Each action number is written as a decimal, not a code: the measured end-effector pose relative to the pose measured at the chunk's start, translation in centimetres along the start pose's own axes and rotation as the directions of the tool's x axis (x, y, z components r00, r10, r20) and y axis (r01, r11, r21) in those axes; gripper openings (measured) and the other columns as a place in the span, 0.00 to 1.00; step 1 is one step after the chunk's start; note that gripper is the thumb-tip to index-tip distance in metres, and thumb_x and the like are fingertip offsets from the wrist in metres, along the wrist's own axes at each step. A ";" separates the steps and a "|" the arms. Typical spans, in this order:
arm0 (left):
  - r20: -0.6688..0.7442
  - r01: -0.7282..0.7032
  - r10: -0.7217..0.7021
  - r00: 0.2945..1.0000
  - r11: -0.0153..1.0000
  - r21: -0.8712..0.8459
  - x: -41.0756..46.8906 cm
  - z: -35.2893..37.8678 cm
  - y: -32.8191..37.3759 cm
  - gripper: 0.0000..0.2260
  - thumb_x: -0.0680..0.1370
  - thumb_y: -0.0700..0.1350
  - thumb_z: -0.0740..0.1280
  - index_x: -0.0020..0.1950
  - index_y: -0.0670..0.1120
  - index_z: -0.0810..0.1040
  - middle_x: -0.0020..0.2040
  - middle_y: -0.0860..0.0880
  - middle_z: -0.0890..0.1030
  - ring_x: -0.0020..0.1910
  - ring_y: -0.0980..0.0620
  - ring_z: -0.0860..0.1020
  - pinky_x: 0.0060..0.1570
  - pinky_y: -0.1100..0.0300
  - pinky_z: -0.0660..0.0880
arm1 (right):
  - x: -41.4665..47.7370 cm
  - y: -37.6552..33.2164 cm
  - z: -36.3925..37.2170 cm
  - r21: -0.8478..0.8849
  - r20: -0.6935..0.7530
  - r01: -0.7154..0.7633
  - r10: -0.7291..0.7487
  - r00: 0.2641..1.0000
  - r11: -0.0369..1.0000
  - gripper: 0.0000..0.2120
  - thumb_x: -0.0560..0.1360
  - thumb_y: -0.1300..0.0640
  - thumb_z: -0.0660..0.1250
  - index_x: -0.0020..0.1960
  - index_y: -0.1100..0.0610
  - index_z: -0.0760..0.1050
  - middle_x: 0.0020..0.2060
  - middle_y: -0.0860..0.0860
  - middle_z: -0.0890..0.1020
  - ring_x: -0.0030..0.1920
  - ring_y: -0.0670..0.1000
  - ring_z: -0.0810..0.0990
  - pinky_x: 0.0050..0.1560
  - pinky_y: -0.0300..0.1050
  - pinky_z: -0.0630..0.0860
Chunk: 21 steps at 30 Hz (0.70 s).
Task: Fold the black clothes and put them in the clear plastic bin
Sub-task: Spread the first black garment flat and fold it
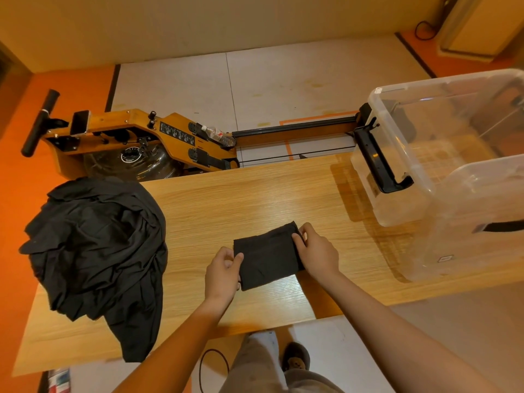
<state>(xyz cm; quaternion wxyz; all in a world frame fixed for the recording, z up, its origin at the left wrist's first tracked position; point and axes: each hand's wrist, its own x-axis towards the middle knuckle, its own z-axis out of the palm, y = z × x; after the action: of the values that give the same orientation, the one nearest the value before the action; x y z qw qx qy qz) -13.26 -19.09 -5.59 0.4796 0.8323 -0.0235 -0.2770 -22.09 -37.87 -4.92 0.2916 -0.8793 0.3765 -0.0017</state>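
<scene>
In the head view we look down on a wooden table (255, 194) with both our hands at its near edge. Between them is a small folded black garment (268, 255), a compact rectangle lying near the middle of the table; we cannot tell whether it rests fully on the wood. Our left hand (224, 275) pinches the garment's left edge between thumb and curled fingers. Our right hand (317, 253) grips the right edge near the far corner, fingers curled over the cloth.

At the left end of the table lies a rumpled pile of black clothes (96, 251), unfolded, with one part hanging over the near edge. On the right end stands the clear plastic bin (397, 199), well apart from the folded garment, with a black latch handle (380, 163) on the side facing us.

Beyond the table, on the floor, lies a wooden rowing machine (141, 134), with a clear plastic bottle (218, 134) resting on it. Below the table's near edge we see a trouser leg and a brown shoe (296, 355), and beside them a loop of dark cable (212, 364).
</scene>
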 end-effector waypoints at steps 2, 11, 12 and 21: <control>0.007 0.021 -0.021 1.000 1.000 0.005 0.0 0.1 -0.2 0.09 0.81 0.45 0.65 0.41 0.46 0.70 0.28 0.47 0.74 0.24 0.53 0.72 0.29 0.57 0.71 | 0.1 0.0 0.1 -0.064 0.014 -0.007 0.008 1.000 0.998 0.10 0.82 0.47 0.56 0.50 0.53 0.67 0.33 0.48 0.76 0.34 0.52 0.76 0.31 0.44 0.66; 0.057 -0.542 0.625 0.778 0.624 0.563 -1.0 1.0 -1.1 0.10 0.80 0.46 0.55 0.52 0.45 0.74 0.52 0.48 0.76 0.53 0.53 0.70 0.55 0.62 0.65 | -1.2 -0.1 1.2 -0.168 -0.225 0.459 -0.487 0.844 0.872 0.08 0.74 0.62 0.60 0.49 0.57 0.77 0.45 0.52 0.79 0.49 0.54 0.76 0.51 0.48 0.70; 0.149 -0.592 0.671 0.726 0.501 0.631 -1.0 1.6 -1.4 0.13 0.79 0.46 0.55 0.55 0.44 0.77 0.58 0.46 0.78 0.60 0.51 0.70 0.61 0.58 0.63 | -1.7 0.0 1.9 -0.205 -0.161 0.552 -0.584 0.795 0.808 0.11 0.73 0.60 0.59 0.51 0.57 0.78 0.49 0.52 0.80 0.53 0.54 0.76 0.56 0.47 0.68; 0.393 -0.523 0.424 0.816 0.252 0.814 0.1 1.8 -2.4 0.26 0.82 0.54 0.48 0.71 0.42 0.72 0.73 0.44 0.69 0.75 0.47 0.59 0.75 0.48 0.48 | -0.7 2.0 3.7 -0.350 0.256 0.636 -0.582 0.772 0.688 0.25 0.83 0.46 0.45 0.76 0.52 0.62 0.76 0.52 0.63 0.77 0.53 0.57 0.73 0.55 0.54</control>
<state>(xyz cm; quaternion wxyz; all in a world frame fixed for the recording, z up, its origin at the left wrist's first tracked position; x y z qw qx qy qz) -14.60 -19.22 -8.20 0.0171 0.8932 -0.4378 -0.1010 -23.08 -36.65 -8.90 0.1026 -0.9934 0.0353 0.0365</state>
